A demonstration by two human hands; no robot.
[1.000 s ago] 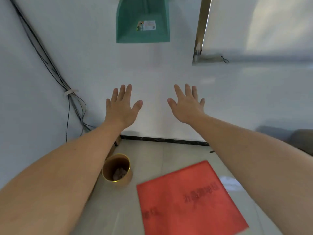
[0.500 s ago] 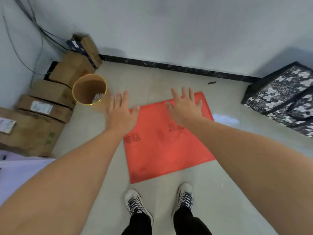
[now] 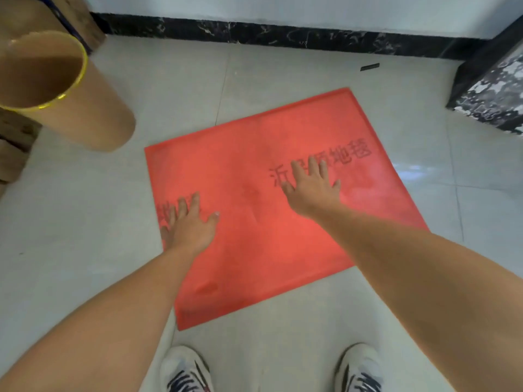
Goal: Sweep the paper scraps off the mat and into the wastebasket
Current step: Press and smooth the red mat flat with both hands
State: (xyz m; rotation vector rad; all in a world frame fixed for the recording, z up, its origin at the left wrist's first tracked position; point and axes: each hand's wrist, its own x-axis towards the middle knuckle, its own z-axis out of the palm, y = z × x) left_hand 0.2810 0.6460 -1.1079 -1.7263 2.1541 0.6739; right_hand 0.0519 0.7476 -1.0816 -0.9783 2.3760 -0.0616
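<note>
One red mat (image 3: 263,222) at centre. One tan wastebasket (image 3: 70,108) at 10 o'clock. Two open hands, left (image 3: 189,224) and right (image 3: 311,190). Two shoes, one (image 3: 185,369) at 7 o'clock, another (image 3: 358,369) at 5. One patterned box (image 3: 492,83) at 2 o'clock.

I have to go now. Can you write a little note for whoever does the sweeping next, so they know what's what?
Left hand: open, fingers spread, nothing in its grip, over the left edge of the flat red rectangular mat.
Right hand: open, empty, over the mat's printed dark characters.
The tan cylindrical wastebasket with a yellow rim stands on the floor off the mat's far-left corner.
Done: no paper scraps show on the mat.
Left: the wastebasket's contents can't be seen; check the floor around it.
</note>
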